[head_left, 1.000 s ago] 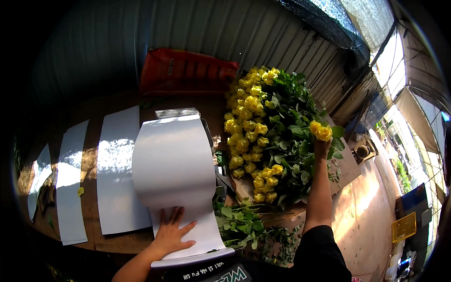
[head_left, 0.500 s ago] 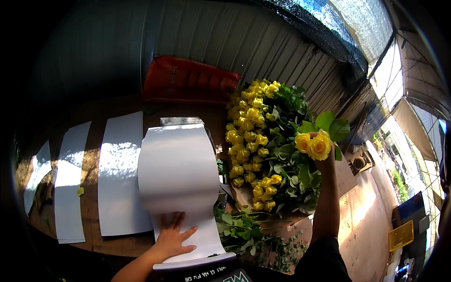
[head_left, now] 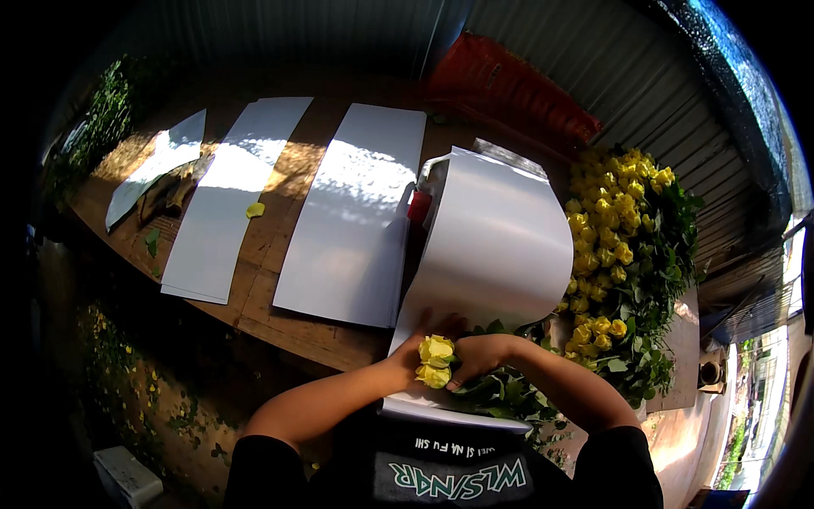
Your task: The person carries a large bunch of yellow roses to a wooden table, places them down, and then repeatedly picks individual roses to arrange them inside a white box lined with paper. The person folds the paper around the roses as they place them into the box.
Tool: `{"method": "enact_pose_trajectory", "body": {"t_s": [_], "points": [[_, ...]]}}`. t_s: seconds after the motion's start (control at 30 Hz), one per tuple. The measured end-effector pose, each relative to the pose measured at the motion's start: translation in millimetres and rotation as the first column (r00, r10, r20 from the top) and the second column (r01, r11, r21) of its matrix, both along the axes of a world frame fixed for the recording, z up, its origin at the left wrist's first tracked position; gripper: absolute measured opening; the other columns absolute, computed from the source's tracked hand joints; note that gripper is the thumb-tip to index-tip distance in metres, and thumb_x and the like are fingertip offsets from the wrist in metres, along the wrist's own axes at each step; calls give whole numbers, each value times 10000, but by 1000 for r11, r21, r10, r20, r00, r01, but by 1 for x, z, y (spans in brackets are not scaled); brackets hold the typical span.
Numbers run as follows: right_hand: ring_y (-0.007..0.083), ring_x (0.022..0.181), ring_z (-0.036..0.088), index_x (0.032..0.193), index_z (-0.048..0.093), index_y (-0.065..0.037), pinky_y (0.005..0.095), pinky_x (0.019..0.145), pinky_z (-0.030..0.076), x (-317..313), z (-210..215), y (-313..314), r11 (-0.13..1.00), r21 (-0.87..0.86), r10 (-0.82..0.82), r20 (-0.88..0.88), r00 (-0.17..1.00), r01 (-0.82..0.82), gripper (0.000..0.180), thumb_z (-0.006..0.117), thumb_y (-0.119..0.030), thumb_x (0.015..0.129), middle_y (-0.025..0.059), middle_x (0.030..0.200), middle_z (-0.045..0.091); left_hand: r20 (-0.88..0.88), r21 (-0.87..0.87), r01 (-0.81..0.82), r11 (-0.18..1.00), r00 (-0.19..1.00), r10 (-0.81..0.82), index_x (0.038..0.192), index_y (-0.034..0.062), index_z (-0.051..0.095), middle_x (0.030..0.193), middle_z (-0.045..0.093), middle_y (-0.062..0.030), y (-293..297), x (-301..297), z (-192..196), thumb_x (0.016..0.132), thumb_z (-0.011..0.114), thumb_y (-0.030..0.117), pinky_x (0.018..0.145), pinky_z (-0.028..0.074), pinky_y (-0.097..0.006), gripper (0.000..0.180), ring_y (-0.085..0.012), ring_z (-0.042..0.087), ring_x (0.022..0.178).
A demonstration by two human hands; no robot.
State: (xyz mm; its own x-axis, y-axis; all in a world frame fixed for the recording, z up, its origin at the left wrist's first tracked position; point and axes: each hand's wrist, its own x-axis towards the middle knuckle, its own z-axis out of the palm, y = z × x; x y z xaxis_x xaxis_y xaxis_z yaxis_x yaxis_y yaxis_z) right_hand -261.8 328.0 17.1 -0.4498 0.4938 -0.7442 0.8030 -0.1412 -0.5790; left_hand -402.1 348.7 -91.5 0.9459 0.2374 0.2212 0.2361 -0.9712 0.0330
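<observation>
Two yellow rose heads [head_left: 436, 360] lie over the near part of a white sheet [head_left: 500, 237], which arches up in front of me. My right hand [head_left: 485, 356] is closed around the roses just behind their heads; leaves and stems trail off to the right. Right beside the blooms is my left hand [head_left: 410, 352], partly hidden by them. Its shaded fingers look stretched out over the paper. The sheet's curled near edge rests against my dark shirt.
A big heap of yellow roses [head_left: 606, 220] stands right of the sheet. Flat white sheets [head_left: 356, 220] lie leftward on the wooden table [head_left: 280, 314], with a loose petal [head_left: 255, 209]. A red sack [head_left: 509, 89] leans by the metal wall. Leaves litter the ground at left.
The right hand has brought the roses from the right, beside the heap, to the sheet in front of me, next to the left hand. The view has swung left.
</observation>
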Motion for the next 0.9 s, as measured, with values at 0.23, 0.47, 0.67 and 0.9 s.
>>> {"method": "enact_pose_trajectory", "body": {"t_s": [0.23, 0.47, 0.67, 0.9], "points": [[266, 653, 574, 809, 585, -40, 346, 609, 458, -8, 25, -35, 366, 872, -281, 436, 855, -325, 341, 669, -330, 650, 106, 790, 583, 400, -896, 443, -27, 833, 381, 1230, 130, 319, 1229, 388, -104, -5, -9, -27, 757, 520, 315, 1005, 74, -496, 546, -251, 319, 1177], [219, 533, 573, 692, 547, -62, 318, 458, 453, -13, -24, -71, 618, 685, -20, 504, 864, -385, 213, 566, -271, 728, 68, 644, 559, 149, -536, 194, 822, 980, -134, 1056, 174, 482, 1231, 399, -110, 9, -4, -1, 629, 586, 161, 1030, 138, -427, 440, -342, 293, 1181], [222, 546, 568, 728, 548, -65, 327, 464, 451, -13, -31, -72, 605, 766, 74, 217, 973, -217, 168, 526, -229, 757, 57, 666, 543, 32, -707, 163, 688, 979, -199, 1044, 139, 521, 1131, 493, -66, 21, -10, 3, 723, 532, 116, 853, 390, -350, 322, -298, 466, 1015], [227, 523, 563, 774, 555, -70, 326, 455, 461, -5, -40, -76, 661, 744, 43, 93, 995, -98, 198, 521, -264, 777, 65, 727, 548, 218, -782, 352, 514, 927, -305, 907, 47, 602, 1065, 537, -124, 35, -7, 24, 783, 521, 191, 780, 421, -358, 207, -305, 524, 908]]}}
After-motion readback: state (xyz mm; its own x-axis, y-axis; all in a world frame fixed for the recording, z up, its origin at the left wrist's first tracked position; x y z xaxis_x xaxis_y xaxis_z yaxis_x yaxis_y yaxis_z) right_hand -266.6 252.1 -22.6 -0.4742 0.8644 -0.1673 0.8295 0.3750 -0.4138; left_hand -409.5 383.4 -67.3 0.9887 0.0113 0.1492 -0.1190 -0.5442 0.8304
